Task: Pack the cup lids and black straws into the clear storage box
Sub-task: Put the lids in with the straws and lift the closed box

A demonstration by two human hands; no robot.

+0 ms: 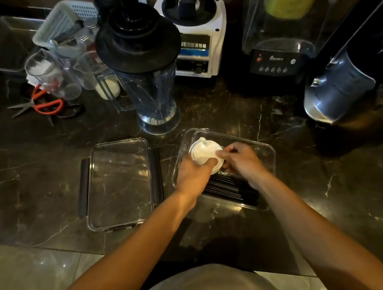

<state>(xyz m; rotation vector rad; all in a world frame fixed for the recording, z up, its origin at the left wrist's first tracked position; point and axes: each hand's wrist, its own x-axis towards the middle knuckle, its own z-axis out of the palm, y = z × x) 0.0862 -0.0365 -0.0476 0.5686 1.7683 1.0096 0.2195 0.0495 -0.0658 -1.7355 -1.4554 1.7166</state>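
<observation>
Gripping the white cup lids (204, 154) with both my left hand (193, 174) and right hand (242, 160) inside the clear storage box (267, 152), black straws (229, 187) beneath, "Blenders" base (274, 61) behind.

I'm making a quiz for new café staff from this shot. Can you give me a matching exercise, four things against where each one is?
Things:
1. Straws
2. Cup lids
3. Box lid
4. Scissors

Places:
A. Far left of the counter, by the clear cups
B. Flat on the counter, left of the box
C. Held by both hands over the box
D. Lying in the near end of the box

Pairs: 1-D, 2-C, 3-B, 4-A
</observation>
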